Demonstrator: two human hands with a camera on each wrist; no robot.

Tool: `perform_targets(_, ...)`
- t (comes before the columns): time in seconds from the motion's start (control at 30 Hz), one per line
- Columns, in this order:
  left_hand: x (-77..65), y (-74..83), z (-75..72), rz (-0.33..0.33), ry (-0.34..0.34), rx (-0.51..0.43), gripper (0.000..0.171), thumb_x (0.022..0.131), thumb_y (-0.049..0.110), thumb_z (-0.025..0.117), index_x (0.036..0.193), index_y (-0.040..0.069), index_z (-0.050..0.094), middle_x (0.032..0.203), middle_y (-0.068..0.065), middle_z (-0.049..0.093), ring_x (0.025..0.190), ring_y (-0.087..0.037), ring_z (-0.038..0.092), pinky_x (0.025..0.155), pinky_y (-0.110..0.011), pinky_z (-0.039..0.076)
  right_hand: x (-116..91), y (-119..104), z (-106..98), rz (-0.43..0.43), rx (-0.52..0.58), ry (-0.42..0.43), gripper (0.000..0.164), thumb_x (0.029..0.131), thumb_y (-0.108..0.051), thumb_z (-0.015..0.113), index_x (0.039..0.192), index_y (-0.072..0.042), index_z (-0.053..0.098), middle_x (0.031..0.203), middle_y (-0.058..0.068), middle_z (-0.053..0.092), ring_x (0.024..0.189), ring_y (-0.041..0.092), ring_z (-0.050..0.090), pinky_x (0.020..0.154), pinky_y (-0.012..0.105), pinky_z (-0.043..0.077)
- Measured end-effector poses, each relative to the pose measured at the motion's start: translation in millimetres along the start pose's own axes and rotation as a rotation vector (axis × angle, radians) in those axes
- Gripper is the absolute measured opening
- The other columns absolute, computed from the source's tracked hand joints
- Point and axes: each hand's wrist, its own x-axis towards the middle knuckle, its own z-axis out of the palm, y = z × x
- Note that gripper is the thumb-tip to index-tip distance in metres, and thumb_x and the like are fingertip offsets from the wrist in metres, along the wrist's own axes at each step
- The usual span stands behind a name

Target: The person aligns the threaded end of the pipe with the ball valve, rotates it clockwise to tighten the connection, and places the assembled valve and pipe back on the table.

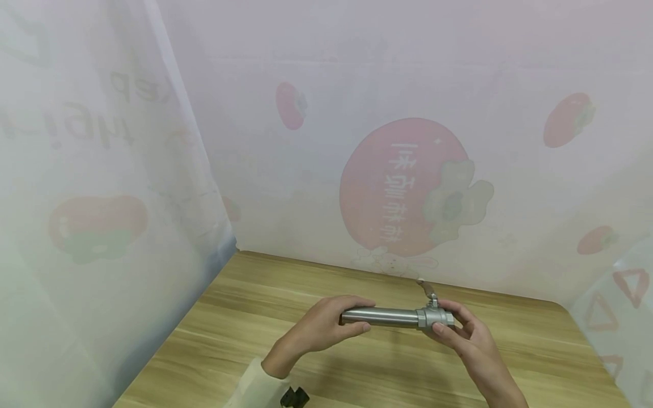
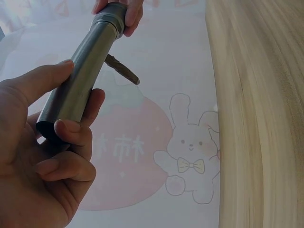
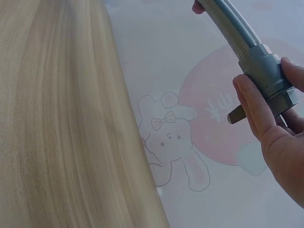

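A shiny metal pipe [image 1: 390,317] is joined at its right end to a ball valve [image 1: 432,318], and both are held up over the wooden table. The valve's lever handle [image 1: 426,288] points away toward the back. My left hand [image 1: 326,324] grips the pipe's free end between thumb and fingers; in the left wrist view the dark end of the pipe [image 2: 78,85] shows beside the curled fingers. My right hand [image 1: 471,337] holds the valve body, and the right wrist view has thumb and fingers on opposite sides of the valve [image 3: 267,78].
The wood-grain table [image 1: 245,317] spreads beneath both hands. Behind it stands a pale curtain [image 1: 285,187] printed with persimmons and a rabbit, and another sheet [image 1: 102,272] hangs on the left. A small black object [image 1: 295,397] sits by the left sleeve.
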Motion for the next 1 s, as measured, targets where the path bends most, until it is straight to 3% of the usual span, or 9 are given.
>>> perform_targets(0.7,-0.8,-0.3,0.1,0.009,0.007,-0.015,0.042,0.105,0.032,0.076,0.144,0.018,0.069,0.128,0.003,0.076,0.095,-0.001,0.063,0.085,-0.023,0.054,-0.2,-1.7,1.1,0.024,-0.009,0.011,0.049,0.109,-0.008,0.065,0.154,0.002,0.047,0.145,0.012,0.049,0.120,0.014,0.073,0.097,0.027,0.060)
perform_targets(1.0,-0.4,0.7,-0.5,-0.012,-0.001,-0.033,0.042,0.103,0.027,0.079,0.143,0.019,0.070,0.123,0.004,0.078,0.086,-0.002,0.061,0.078,-0.022,0.052,-0.6,-1.6,1.3,0.024,-0.011,0.009,0.050,0.109,-0.008,0.065,0.155,0.002,0.046,0.145,0.012,0.050,0.120,0.013,0.073,0.097,0.027,0.061)
